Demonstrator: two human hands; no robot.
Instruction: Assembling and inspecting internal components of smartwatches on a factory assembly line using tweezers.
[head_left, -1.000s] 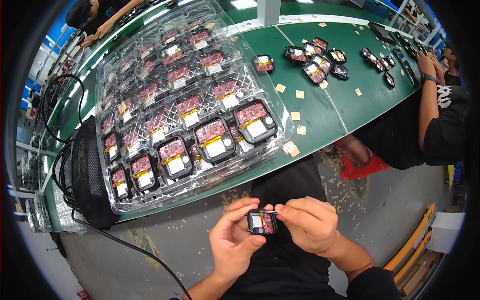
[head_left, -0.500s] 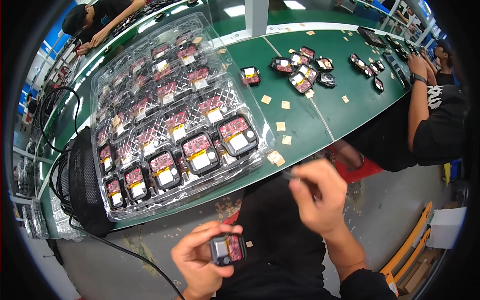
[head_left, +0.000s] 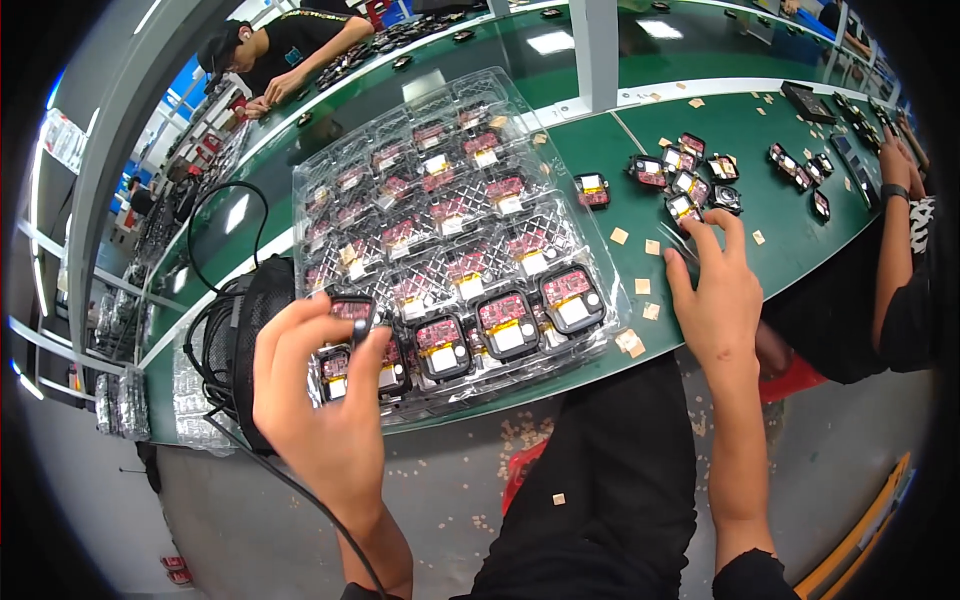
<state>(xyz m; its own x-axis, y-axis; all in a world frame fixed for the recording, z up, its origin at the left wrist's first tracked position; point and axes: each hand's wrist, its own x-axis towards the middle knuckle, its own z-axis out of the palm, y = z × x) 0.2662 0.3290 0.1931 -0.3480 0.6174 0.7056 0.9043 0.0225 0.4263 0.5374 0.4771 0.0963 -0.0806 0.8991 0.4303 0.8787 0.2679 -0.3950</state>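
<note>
My left hand [head_left: 318,400] pinches a black watch case [head_left: 352,308] with a red circuit board inside, over the near left part of the clear plastic tray [head_left: 612,318]. The tray's pockets hold several similar cases with red boards, white blocks and yellow tape. Over the green table, my right hand [head_left: 716,295] has thin metal tweezers [head_left: 676,238] between thumb and fingers. Its fingertips are at the nearest watch case [head_left: 683,208] of a loose cluster; whether they grip it I cannot tell. A single watch case [head_left: 592,190] lies between tray and cluster.
Small tan squares [head_left: 620,236] are scattered over the table [head_left: 560,150]. A black mesh bag [head_left: 272,330] with a cable [head_left: 290,485] stands left of the tray. One co-worker [head_left: 285,50] sits across the far left; another's arm [head_left: 893,220] is at the right.
My left hand has carried its watch case from above my lap up to the tray. My right hand has moved forward to the loose cluster. The whole view has shifted.
</note>
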